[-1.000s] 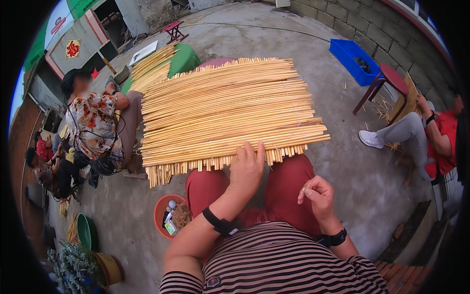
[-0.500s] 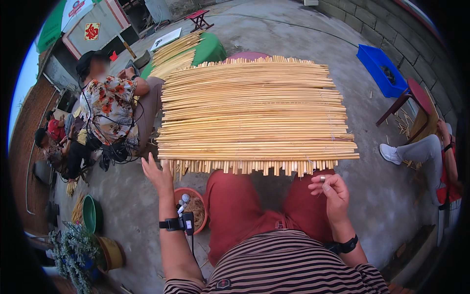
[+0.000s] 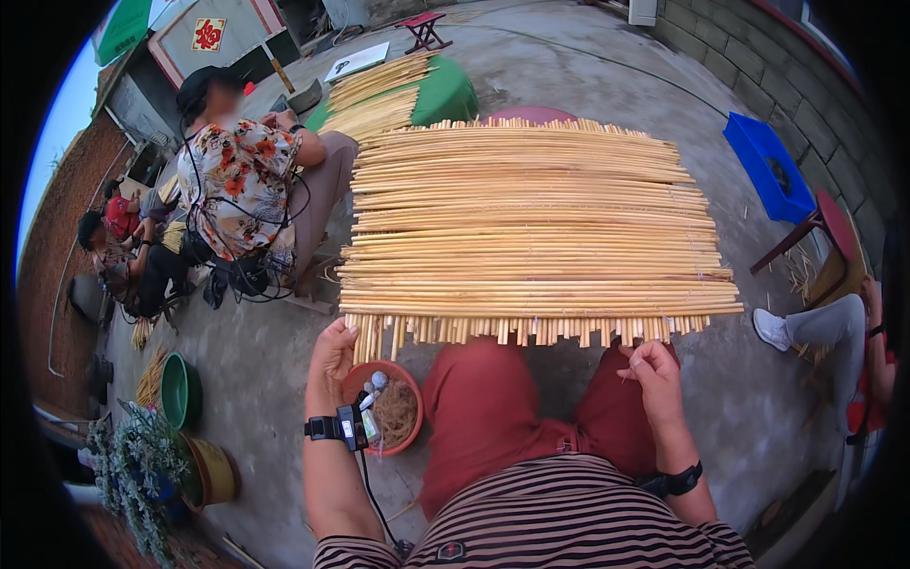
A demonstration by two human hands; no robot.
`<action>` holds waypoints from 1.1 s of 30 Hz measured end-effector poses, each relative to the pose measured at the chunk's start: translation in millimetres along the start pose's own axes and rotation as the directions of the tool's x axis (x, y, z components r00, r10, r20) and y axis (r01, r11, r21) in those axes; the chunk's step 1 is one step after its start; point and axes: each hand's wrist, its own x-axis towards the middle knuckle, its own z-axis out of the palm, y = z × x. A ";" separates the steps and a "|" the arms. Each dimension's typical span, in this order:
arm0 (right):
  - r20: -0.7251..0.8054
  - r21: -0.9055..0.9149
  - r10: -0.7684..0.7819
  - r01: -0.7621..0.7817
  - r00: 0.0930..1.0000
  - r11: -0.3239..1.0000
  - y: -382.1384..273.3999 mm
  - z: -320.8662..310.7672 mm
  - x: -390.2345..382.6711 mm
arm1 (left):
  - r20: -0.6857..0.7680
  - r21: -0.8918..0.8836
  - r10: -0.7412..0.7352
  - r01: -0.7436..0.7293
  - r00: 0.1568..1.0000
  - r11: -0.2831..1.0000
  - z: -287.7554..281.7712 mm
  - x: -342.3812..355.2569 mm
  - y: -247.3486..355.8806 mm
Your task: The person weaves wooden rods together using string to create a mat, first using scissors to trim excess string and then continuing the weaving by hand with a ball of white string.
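Observation:
A mat of many pale straw-coloured sticks point(image 3: 531, 228) lies in front of me over my knees, with threads running across the sticks and uneven stick ends along its near edge. My left hand point(image 3: 336, 346) grips the mat's near left corner, fingers curled at the stick ends. My right hand point(image 3: 649, 370) is pinched just below the near right edge, on something thin that I cannot make out. Below the left of the mat, an orange basin point(image 3: 414, 431) holds brown fibre, pale balls and small items.
A person in a floral shirt point(image 3: 237, 180) works at left, others point(image 3: 114, 266) beyond. Behind are a green cover point(image 3: 450, 95) with sticks and a red folding stool point(image 3: 422, 28). At right are a blue crate point(image 3: 777, 190), maroon stool point(image 3: 834, 228) and seated person point(image 3: 815, 337). Left: green tub point(image 3: 180, 394), potted plant point(image 3: 133, 474).
My left hand moved from the mat's middle front to its left corner, opening on the way, and has now closed there. The whole scene shifts rightward in the view.

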 end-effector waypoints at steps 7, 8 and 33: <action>-0.129 0.567 0.208 -0.100 0.970 0.818 -32.6 -7.9 43.0 | -0.153 -0.283 0.001 -0.045 0.988 0.958 116.6 -94.6 -55.0; -0.014 0.644 0.176 -0.126 0.984 0.755 -18.2 -11.1 41.5 | -0.110 -0.282 -0.061 0.027 0.992 0.959 133.6 -104.7 -57.7; -0.108 0.684 0.230 -0.095 0.967 0.723 -5.5 9.2 20.1 | 0.120 -0.417 0.128 -0.067 0.985 0.907 104.2 9.9 -53.5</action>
